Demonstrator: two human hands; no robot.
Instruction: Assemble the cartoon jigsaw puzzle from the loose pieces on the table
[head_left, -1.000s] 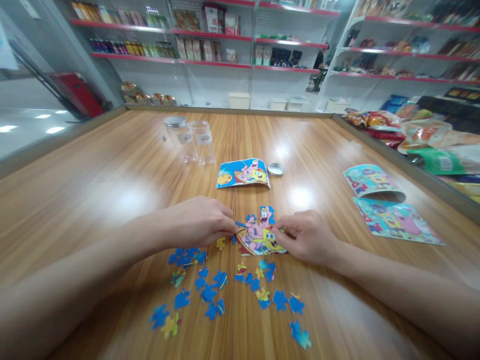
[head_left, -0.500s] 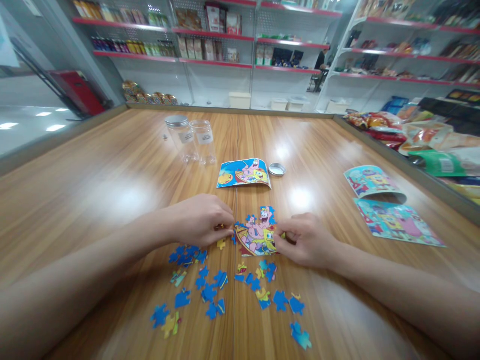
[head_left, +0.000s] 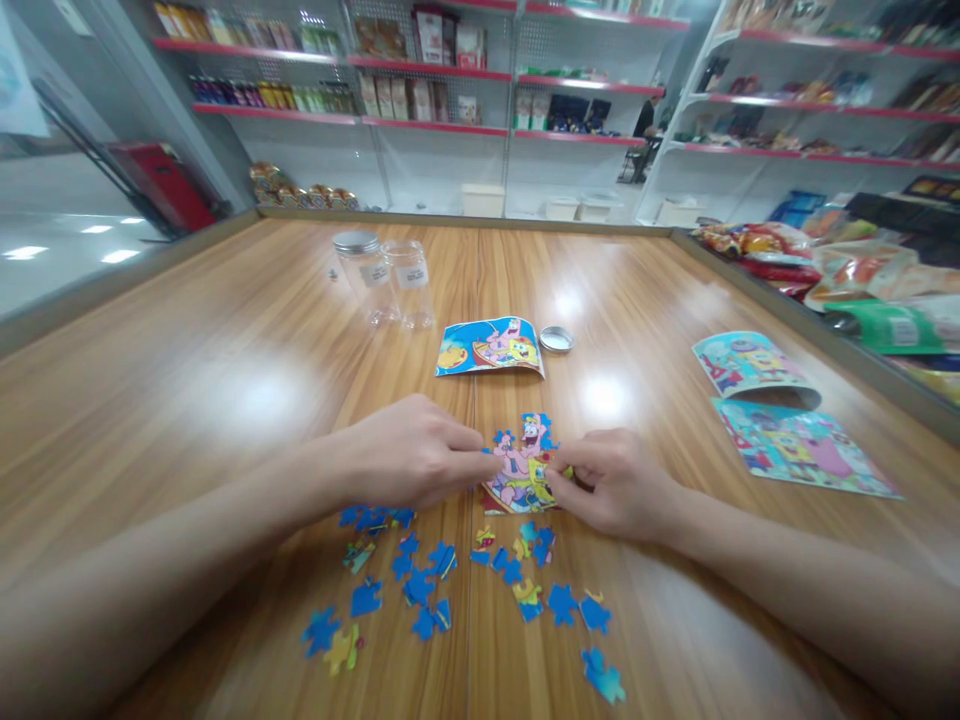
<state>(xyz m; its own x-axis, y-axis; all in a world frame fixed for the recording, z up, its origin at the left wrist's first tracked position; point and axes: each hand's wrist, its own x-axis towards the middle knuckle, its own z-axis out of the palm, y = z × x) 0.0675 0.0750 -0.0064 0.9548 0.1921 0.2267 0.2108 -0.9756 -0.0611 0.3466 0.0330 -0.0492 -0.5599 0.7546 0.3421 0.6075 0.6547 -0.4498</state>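
Observation:
A partly joined cartoon jigsaw [head_left: 523, 468] lies on the wooden table [head_left: 225, 380] between my hands. My left hand [head_left: 409, 452] rests at its left edge with fingers pinched together at the joined part; what they pinch I cannot make out. My right hand [head_left: 615, 482] is curled at the right edge, thumb and fingers pressed on the joined pieces. Several loose blue and yellow pieces [head_left: 442, 590] are scattered on the table nearer to me, below both hands.
A picture card [head_left: 491, 347] and a metal lid [head_left: 556, 339] lie beyond the jigsaw. Two clear jars [head_left: 382, 280] stand farther back. Two more cartoon sheets [head_left: 780, 420] lie right. Snack bags [head_left: 840, 270] sit past the right rim, shelves behind.
My left hand has slid right onto the jigsaw's left edge, covering the spot where a small yellow piece lay. My right hand has barely moved.

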